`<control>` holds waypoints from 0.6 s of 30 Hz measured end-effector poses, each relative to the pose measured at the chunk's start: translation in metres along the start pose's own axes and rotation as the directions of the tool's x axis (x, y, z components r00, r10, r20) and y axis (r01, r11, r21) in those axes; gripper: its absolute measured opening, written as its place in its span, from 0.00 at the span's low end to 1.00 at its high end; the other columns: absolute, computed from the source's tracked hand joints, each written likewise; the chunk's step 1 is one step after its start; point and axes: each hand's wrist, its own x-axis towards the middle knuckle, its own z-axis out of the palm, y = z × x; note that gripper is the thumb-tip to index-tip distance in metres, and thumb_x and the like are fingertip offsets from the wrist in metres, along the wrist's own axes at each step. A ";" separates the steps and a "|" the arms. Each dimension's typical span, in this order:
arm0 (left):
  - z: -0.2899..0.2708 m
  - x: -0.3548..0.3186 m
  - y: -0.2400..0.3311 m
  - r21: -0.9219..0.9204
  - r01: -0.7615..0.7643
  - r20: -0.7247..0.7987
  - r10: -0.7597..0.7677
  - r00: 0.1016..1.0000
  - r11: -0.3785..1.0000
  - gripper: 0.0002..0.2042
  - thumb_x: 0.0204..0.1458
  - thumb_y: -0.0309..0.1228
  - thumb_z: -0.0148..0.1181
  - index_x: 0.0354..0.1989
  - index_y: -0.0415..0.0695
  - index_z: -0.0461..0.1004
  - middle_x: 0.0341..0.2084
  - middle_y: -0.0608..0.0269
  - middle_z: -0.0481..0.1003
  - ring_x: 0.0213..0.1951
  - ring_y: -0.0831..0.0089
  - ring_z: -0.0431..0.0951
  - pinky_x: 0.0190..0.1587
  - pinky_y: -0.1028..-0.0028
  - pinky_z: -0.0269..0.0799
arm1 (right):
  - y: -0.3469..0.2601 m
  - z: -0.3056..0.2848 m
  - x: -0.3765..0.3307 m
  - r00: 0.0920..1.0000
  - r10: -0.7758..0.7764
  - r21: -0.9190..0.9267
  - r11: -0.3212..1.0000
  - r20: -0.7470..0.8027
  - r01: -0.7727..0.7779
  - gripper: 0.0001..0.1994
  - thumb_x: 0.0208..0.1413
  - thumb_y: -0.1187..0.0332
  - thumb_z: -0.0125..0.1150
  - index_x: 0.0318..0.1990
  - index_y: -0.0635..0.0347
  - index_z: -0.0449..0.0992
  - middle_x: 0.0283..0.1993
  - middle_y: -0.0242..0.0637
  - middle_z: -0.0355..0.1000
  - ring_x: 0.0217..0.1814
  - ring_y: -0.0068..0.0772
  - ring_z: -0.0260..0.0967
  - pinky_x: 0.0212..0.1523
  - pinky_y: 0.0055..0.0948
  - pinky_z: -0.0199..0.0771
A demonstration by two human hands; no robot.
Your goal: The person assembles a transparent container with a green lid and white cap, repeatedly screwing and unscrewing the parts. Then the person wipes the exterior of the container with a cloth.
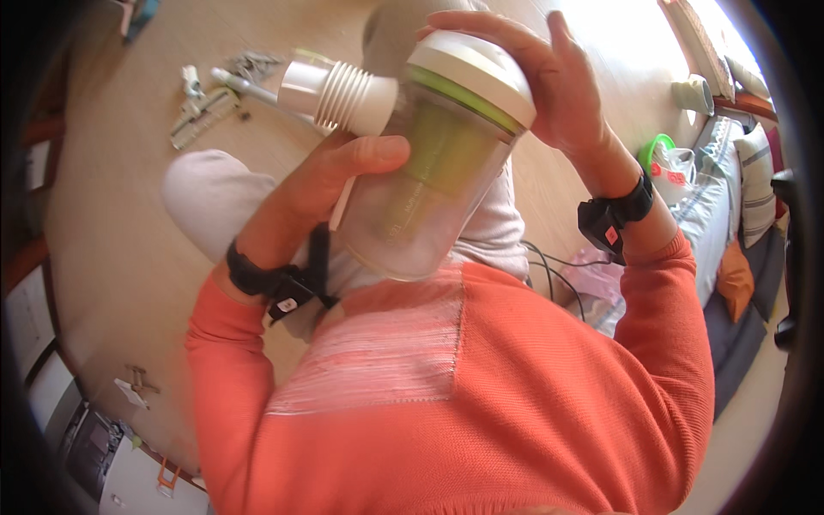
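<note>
A vacuum cleaner dust cup (429, 172) is held up in front of my chest, tilted. It has a clear body, a green inner part and a white cap (472, 64) with a green ring. From its upper left side sticks out a white ribbed hose end (343, 96). My left hand (343, 167) grips the cup's left side, the thumb lying across the clear wall and the other fingers mostly hidden behind it. Against the cap rests my right hand (558, 94), its fingers curved over the top and its thumb raised off it.
On the wooden floor to the left lie a pale tube (249, 87) and several grey-white parts (204, 112). Black cables (554, 270) run beside my right knee. At right stand a sofa (721, 189) with cushions, a green basket (659, 148) holding a white bag, and a pale bin (693, 94).
</note>
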 end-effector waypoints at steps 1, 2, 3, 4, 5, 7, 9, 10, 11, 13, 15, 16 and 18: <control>0.003 -0.005 0.007 -0.097 -0.002 -0.046 -0.003 0.999 0.995 0.34 0.60 0.44 0.64 0.69 0.36 0.63 0.58 0.55 0.74 0.58 0.68 0.76 0.61 0.68 0.72 | -0.003 0.002 0.014 1.000 -0.016 0.083 0.996 0.000 0.016 0.43 0.69 0.35 0.34 0.75 0.67 0.57 0.71 0.50 0.64 0.74 0.42 0.61 0.75 0.42 0.55; 0.005 -0.012 0.014 -0.183 0.000 -0.129 -0.024 0.991 0.983 0.34 0.60 0.45 0.63 0.69 0.36 0.63 0.59 0.53 0.74 0.58 0.66 0.76 0.62 0.67 0.73 | -0.003 0.006 0.031 1.000 -0.029 0.169 0.985 0.007 0.028 0.45 0.70 0.33 0.24 0.73 0.68 0.59 0.71 0.51 0.65 0.74 0.43 0.62 0.75 0.43 0.55; 0.011 -0.017 0.015 -0.207 -0.088 -0.210 0.044 0.977 0.974 0.41 0.60 0.57 0.59 0.71 0.36 0.60 0.62 0.47 0.72 0.59 0.58 0.77 0.61 0.59 0.76 | -0.005 0.011 0.046 0.988 -0.080 0.256 0.966 0.128 0.045 0.42 0.71 0.35 0.35 0.73 0.68 0.59 0.71 0.50 0.65 0.74 0.43 0.61 0.75 0.42 0.56; 0.014 -0.022 0.020 -0.244 -0.106 -0.112 0.080 0.990 0.964 0.43 0.59 0.61 0.56 0.71 0.36 0.60 0.61 0.46 0.72 0.58 0.56 0.77 0.59 0.57 0.77 | -0.004 0.018 0.058 0.995 -0.071 0.215 0.975 0.063 0.056 0.46 0.69 0.31 0.28 0.74 0.68 0.58 0.71 0.49 0.66 0.72 0.42 0.64 0.74 0.41 0.60; 0.017 -0.028 0.024 -0.315 -0.109 -0.012 0.111 0.994 0.943 0.45 0.59 0.64 0.54 0.71 0.37 0.59 0.61 0.45 0.72 0.57 0.54 0.78 0.57 0.54 0.78 | -0.001 0.028 0.069 0.994 -0.076 0.283 0.958 0.080 0.050 0.44 0.70 0.32 0.30 0.74 0.67 0.58 0.70 0.48 0.67 0.71 0.41 0.65 0.74 0.41 0.61; 0.023 -0.040 0.033 -0.424 -0.124 0.054 0.162 0.985 0.897 0.48 0.57 0.70 0.50 0.72 0.36 0.58 0.60 0.43 0.72 0.55 0.51 0.79 0.53 0.51 0.80 | 0.006 0.049 0.093 0.974 -0.120 0.439 0.898 0.190 0.025 0.40 0.70 0.36 0.37 0.70 0.67 0.64 0.68 0.46 0.69 0.70 0.39 0.65 0.73 0.41 0.60; 0.031 -0.053 0.035 -0.509 -0.168 -0.014 0.188 0.982 0.844 0.52 0.55 0.74 0.46 0.72 0.36 0.57 0.59 0.41 0.72 0.53 0.48 0.80 0.49 0.49 0.82 | 0.012 0.069 0.113 0.964 -0.134 0.461 0.888 0.231 0.013 0.39 0.70 0.37 0.39 0.69 0.67 0.64 0.68 0.45 0.69 0.70 0.40 0.65 0.72 0.40 0.60; 0.036 -0.062 0.035 -0.473 -0.243 -0.113 0.216 0.970 0.847 0.52 0.55 0.75 0.46 0.72 0.36 0.57 0.59 0.41 0.71 0.52 0.48 0.80 0.49 0.50 0.83 | 0.016 0.078 0.122 0.957 -0.138 0.486 0.874 0.256 -0.004 0.39 0.71 0.37 0.40 0.69 0.67 0.64 0.68 0.45 0.69 0.70 0.40 0.65 0.72 0.40 0.61; 0.042 -0.070 0.033 -0.433 -0.313 -0.207 0.244 0.947 0.845 0.53 0.55 0.75 0.47 0.71 0.35 0.57 0.58 0.42 0.71 0.51 0.47 0.80 0.48 0.51 0.83 | 0.021 0.086 0.129 0.946 -0.145 0.504 0.864 0.291 -0.022 0.37 0.71 0.39 0.40 0.69 0.66 0.65 0.67 0.44 0.69 0.69 0.40 0.66 0.72 0.40 0.61; 0.053 -0.085 0.028 -0.387 -0.409 -0.353 0.277 0.894 0.826 0.53 0.54 0.75 0.47 0.71 0.34 0.57 0.58 0.42 0.71 0.50 0.47 0.81 0.47 0.53 0.84 | 0.031 0.099 0.139 0.893 -0.221 0.499 0.866 0.391 -0.004 0.37 0.72 0.40 0.39 0.72 0.66 0.61 0.69 0.45 0.67 0.71 0.39 0.65 0.73 0.39 0.61; 0.061 -0.097 0.023 -0.367 -0.477 -0.470 0.283 0.836 0.799 0.53 0.54 0.75 0.47 0.70 0.33 0.58 0.58 0.42 0.71 0.49 0.48 0.82 0.46 0.54 0.85 | 0.042 0.106 0.142 0.877 -0.211 0.480 0.877 0.433 -0.026 0.35 0.74 0.43 0.39 0.73 0.66 0.59 0.70 0.45 0.66 0.71 0.38 0.64 0.74 0.38 0.59; 0.063 -0.099 0.019 -0.395 -0.472 -0.459 0.276 0.844 0.788 0.53 0.55 0.75 0.48 0.70 0.33 0.59 0.58 0.42 0.72 0.49 0.48 0.82 0.47 0.54 0.85 | 0.047 0.106 0.140 0.860 -0.243 0.481 0.877 0.448 -0.002 0.35 0.74 0.44 0.39 0.73 0.66 0.59 0.70 0.44 0.66 0.71 0.37 0.64 0.73 0.38 0.59; 0.065 -0.104 0.015 -0.429 -0.479 -0.455 0.275 0.847 0.766 0.51 0.56 0.73 0.48 0.69 0.33 0.59 0.57 0.42 0.72 0.48 0.48 0.82 0.47 0.54 0.85 | 0.055 0.107 0.138 0.838 -0.275 0.451 0.891 0.472 0.038 0.34 0.74 0.45 0.39 0.73 0.66 0.60 0.69 0.43 0.67 0.70 0.36 0.64 0.73 0.37 0.59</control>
